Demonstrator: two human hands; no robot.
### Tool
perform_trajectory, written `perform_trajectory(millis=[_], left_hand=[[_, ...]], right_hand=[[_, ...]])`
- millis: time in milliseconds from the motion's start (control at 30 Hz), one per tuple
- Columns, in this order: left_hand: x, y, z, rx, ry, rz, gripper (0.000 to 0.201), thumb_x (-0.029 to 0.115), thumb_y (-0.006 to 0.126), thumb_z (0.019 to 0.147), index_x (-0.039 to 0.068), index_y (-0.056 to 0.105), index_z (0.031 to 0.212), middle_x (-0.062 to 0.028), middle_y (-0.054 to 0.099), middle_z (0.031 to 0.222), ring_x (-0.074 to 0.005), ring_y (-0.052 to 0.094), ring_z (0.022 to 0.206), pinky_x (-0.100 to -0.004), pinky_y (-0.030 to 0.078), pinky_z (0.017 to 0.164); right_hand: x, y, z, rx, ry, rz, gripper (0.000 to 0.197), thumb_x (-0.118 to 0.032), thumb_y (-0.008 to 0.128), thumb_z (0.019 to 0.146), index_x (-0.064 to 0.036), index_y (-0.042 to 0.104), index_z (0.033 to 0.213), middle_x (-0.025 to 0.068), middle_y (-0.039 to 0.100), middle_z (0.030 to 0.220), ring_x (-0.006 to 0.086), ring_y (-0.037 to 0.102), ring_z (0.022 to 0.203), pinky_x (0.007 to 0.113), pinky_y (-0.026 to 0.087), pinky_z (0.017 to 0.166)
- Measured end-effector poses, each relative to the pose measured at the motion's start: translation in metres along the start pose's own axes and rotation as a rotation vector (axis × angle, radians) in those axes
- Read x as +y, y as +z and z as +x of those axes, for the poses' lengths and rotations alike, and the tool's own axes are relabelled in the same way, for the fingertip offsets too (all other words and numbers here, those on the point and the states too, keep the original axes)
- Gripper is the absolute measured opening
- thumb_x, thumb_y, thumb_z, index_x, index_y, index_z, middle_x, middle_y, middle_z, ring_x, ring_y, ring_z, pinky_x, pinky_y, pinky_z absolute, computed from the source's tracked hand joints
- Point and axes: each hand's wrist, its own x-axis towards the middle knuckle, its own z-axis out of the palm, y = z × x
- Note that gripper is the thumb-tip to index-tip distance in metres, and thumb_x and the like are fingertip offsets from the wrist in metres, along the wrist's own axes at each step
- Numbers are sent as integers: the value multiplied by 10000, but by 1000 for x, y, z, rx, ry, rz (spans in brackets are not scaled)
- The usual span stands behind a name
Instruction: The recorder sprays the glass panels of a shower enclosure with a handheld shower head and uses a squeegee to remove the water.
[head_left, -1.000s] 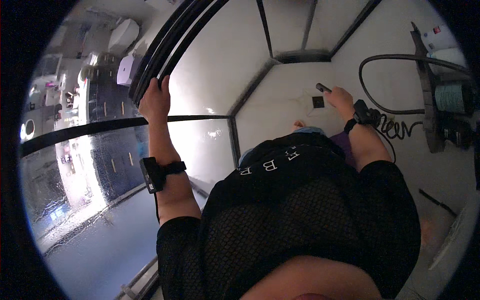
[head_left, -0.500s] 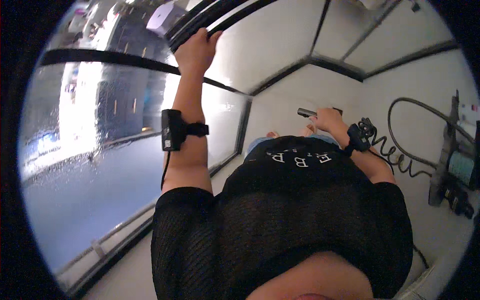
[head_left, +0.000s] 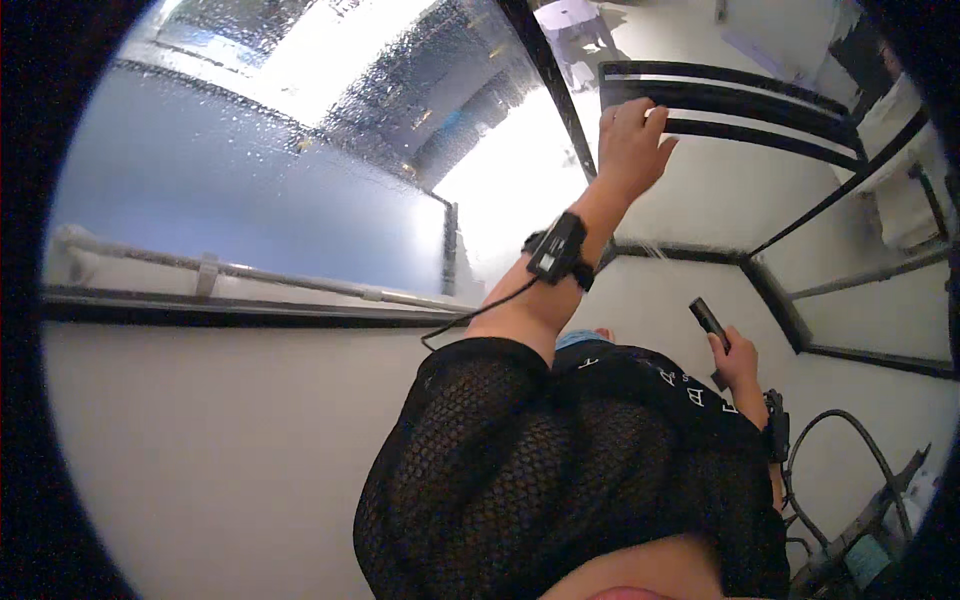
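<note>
My left hand is at the left end of a black slatted rack, its fingers curled over the bars and its thumb standing apart. Lower on the right, my right hand is wrapped round a dark hand-held sprayer, held up at a slant in front of my body. A thin streak of water shows beyond the sprayer. Wet glass covered in drops stands to the left in a black frame. Each forearm wears a black strapped device.
A coiled dark hose loops at the right wall beside a holder. Black-framed panels bound the far right. A pale stool stands beyond the glass. A metal bar runs along the lower left.
The view has swung left, shifting everything rightward. My left hand remains at the rack, its thumb now farther from its fingers. The sprayer has turned from level to a steep upward slant.
</note>
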Motion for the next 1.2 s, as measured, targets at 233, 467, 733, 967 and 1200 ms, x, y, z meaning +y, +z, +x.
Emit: perform_trajectory(millis=[233, 467, 733, 967, 1200], left_hand=[[-46, -8, -183, -333, -448, -28, 401, 295, 545, 776, 79, 465, 1105, -159, 455, 1140, -312, 415, 1075, -436, 305, 908], [-37, -15, -263, -1404, -747, -41, 394, 355, 446, 811, 30, 536, 1014, -196, 537, 1038, -339, 508, 973, -413, 402, 821], [-48, 3, -275, -1507, -564, -160, 370, 338, 485, 786, 18, 565, 955, -189, 565, 973, -339, 518, 942, -405, 404, 811], [-68, 27, -273, -1394, -352, -216, 383, 339, 435, 787, 3, 586, 894, -199, 569, 944, -355, 524, 913, -418, 403, 808], [-178, 92, -377, -1353, -473, -401, 432, 447, 514, 759, 51, 570, 922, -195, 579, 917, -337, 537, 908, -403, 423, 790]], right_hand=[[-20, -27, 1, -52, -63, 110, 314, -375, 562, 751, -67, 506, 728, 149, 519, 556, 357, 524, 537, 430, 396, 490], [-41, -53, 13, -101, -342, 163, 315, -393, 577, 734, -84, 527, 708, 156, 530, 552, 352, 537, 530, 426, 415, 491], [-5, -4, 25, -249, -220, -99, 347, -421, 554, 735, -75, 545, 709, 162, 545, 597, 359, 541, 585, 437, 419, 539], [57, 27, -4, -10, 260, 68, 380, -401, 531, 764, -25, 550, 711, 163, 539, 598, 308, 519, 555, 391, 399, 519], [108, 48, -32, 692, 799, 634, 436, -407, 485, 818, -5, 526, 655, 47, 483, 537, 131, 449, 449, 313, 361, 433]])
